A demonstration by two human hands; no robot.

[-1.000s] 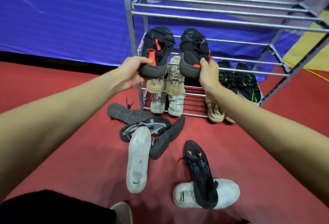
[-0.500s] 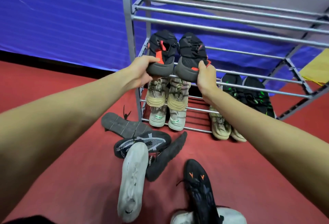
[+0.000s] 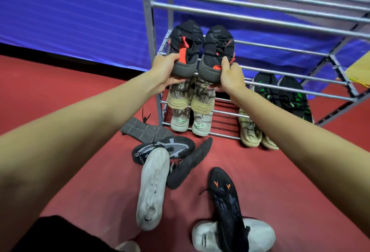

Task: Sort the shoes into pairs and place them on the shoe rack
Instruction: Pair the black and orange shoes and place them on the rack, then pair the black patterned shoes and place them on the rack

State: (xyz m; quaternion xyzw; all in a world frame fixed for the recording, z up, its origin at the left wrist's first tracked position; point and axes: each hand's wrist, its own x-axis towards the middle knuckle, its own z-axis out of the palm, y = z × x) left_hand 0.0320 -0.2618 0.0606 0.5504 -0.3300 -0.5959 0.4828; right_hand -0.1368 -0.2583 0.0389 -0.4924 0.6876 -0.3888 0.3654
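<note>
Left hand [image 3: 163, 71] clamps the heel of one black-red shoe [image 3: 185, 48], right hand [image 3: 230, 75] the heel of its mate [image 3: 218, 51]; both toes sit on the rack [image 3: 260, 11] middle shelf, heels at the front bar. Racked already: beige pair [image 3: 189, 96], pale pair [image 3: 190, 121], tan pair [image 3: 254, 133], black-green pair [image 3: 284, 95]. Left on the floor [image 3: 280, 171]: about six loose shoes. Roughly half done. Versus a second ago, the two shoes are closer together and further in.

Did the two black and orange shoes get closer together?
Yes. The black and orange shoes now sit side by side, nearly touching, against the shoe rack bars; earlier a gap showed.
</note>
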